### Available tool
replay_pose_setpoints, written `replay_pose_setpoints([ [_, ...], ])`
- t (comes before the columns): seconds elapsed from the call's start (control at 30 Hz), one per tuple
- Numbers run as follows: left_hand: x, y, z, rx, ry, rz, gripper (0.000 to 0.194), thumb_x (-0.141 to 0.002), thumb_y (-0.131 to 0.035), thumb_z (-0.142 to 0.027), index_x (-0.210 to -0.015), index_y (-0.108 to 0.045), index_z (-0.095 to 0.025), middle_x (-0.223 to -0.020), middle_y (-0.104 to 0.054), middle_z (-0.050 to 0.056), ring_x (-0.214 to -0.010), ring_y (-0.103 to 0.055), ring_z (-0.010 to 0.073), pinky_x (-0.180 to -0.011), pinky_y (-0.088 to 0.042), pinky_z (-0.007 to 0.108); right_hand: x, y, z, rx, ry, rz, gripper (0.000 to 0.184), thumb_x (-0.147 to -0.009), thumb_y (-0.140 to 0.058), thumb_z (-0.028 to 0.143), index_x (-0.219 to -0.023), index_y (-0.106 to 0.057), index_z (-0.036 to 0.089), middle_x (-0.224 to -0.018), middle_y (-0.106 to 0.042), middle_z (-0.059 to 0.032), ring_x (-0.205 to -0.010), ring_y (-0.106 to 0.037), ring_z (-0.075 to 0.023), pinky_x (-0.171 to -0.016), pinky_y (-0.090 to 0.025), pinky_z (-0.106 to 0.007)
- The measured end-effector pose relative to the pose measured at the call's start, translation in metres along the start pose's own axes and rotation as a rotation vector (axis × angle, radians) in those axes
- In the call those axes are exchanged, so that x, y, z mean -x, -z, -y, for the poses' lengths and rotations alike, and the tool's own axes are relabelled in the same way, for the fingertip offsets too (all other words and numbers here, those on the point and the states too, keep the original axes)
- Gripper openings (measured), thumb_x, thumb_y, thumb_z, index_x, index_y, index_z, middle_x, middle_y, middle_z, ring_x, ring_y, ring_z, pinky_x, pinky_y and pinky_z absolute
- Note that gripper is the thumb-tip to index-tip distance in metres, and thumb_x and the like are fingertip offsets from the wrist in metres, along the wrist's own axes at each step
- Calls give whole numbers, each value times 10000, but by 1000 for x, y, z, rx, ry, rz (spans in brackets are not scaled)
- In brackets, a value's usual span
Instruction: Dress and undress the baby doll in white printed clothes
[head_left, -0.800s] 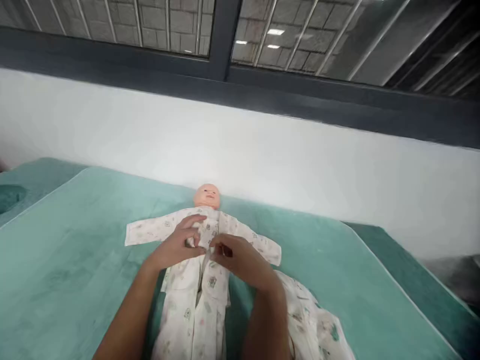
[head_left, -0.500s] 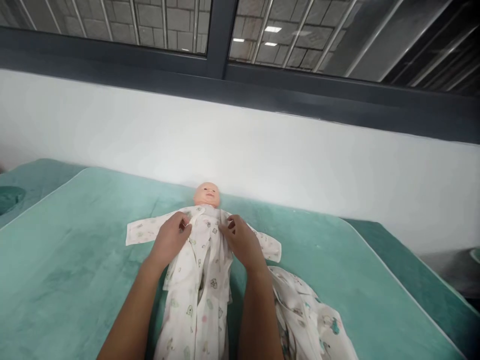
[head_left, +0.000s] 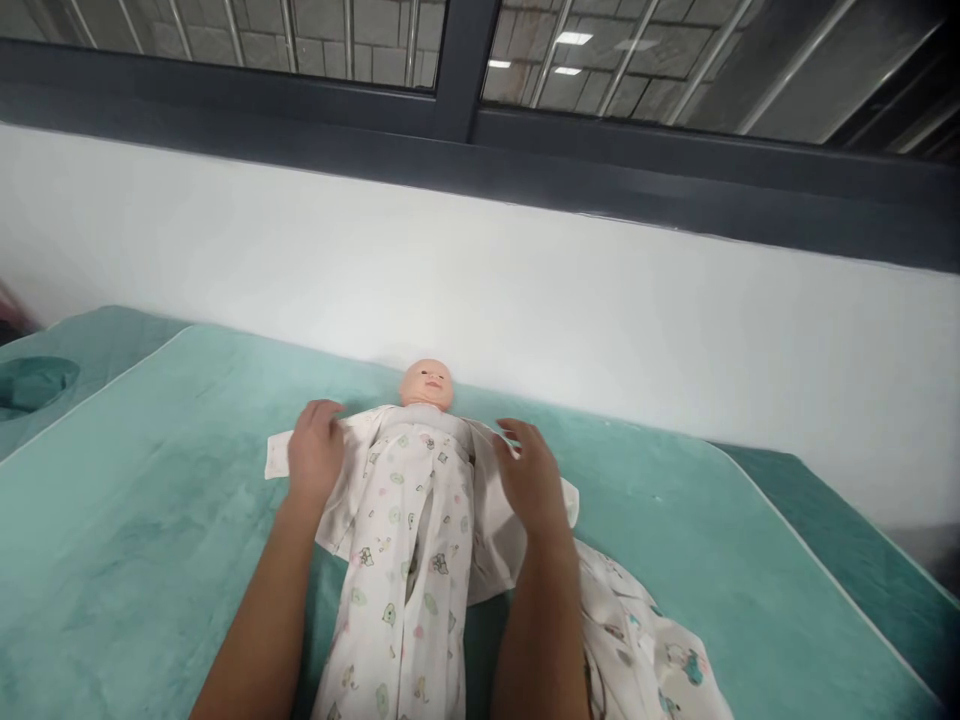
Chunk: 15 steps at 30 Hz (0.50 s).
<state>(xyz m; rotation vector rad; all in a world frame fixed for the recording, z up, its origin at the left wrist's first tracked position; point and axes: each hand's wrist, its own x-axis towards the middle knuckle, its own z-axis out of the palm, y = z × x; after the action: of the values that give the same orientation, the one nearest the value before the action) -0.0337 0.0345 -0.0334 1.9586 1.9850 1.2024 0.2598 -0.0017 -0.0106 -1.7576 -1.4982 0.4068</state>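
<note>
A baby doll (head_left: 426, 385) lies on its back, head toward the wall. Its white print jacket (head_left: 491, 535) is spread apart at the front, a flap to each side. Patterned white trousers (head_left: 409, 530) reach up to the doll's chest, with a slit down the middle. Over the left sleeve, beside the flap, rests my left hand (head_left: 316, 450), its fingers loosely bent and apart. My right hand (head_left: 529, 475) is over the opposite flap and sleeve, fingers spread. Neither hand visibly grips the cloth.
Crumpled white printed cloth (head_left: 645, 640) lies right of my right forearm. Everything rests on a green padded mat (head_left: 187, 520). Behind it rises a white wall (head_left: 480, 290) below a dark window frame (head_left: 457, 90). A dark green round thing (head_left: 37, 383) is at far left.
Both hands have moved outward from the doll's chest. The jacket front, closed over the trousers before, now lies folded out to both sides. The view has shifted slightly.
</note>
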Motion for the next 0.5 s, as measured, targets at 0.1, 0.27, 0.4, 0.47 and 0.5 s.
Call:
replay_pose_setpoints([
  [0.1, 3, -20, -15, 251, -243, 223, 348, -992, -369, -215, -1197, -650, -237, -1300, -676, 50, -1233, -603, 182, -1137, -422, 372, 3, -36, 33, -204, 241, 149, 321, -960, -473, 362, -1209, -638, 243, -1281, -667, -73, -1220, -585, -231, -1063, -435, -398],
  [0.27, 1, -33, -17, 68, -312, 389, 461, -1039, -283, -254, -1397, -568, -305, -1480, -578, -4, -1427, -454, 204, -1251, -225, 505, -6, -66, 38, -310, 258, 197, 337, -953, -507, 375, -1212, -665, 227, -1313, -673, -73, -1219, -588, -234, -1065, -416, -391],
  [0.4, -3, -27, -7, -155, -245, 341, 431, -1036, -332, -296, -1378, -593, -323, -1419, -630, 16, -1328, -537, 243, -1223, -227, 545, -19, -63, 22, -331, 82, 154, 340, -952, -472, 415, -1099, -690, 199, -1164, -723, -80, -1076, -627, -235, -970, -444, -371],
  [0.47, -5, -25, -5, -224, -191, 310, 411, -1026, -358, -308, -1333, -629, -329, -1370, -664, 21, -1271, -570, 251, -1206, -246, 534, -24, -63, 16, -240, -5, 108, 331, -942, -460, 424, -1048, -676, 197, -1087, -727, -76, -1000, -628, -230, -909, -448, -356],
  [0.5, -5, -24, -5, -250, -156, 298, 404, -1019, -365, -309, -1306, -648, -331, -1343, -680, 19, -1252, -580, 257, -1192, -266, 526, -27, -63, 13, -169, -32, 91, 328, -942, -448, 428, -1029, -669, 203, -1067, -725, -74, -981, -626, -227, -885, -444, -347],
])
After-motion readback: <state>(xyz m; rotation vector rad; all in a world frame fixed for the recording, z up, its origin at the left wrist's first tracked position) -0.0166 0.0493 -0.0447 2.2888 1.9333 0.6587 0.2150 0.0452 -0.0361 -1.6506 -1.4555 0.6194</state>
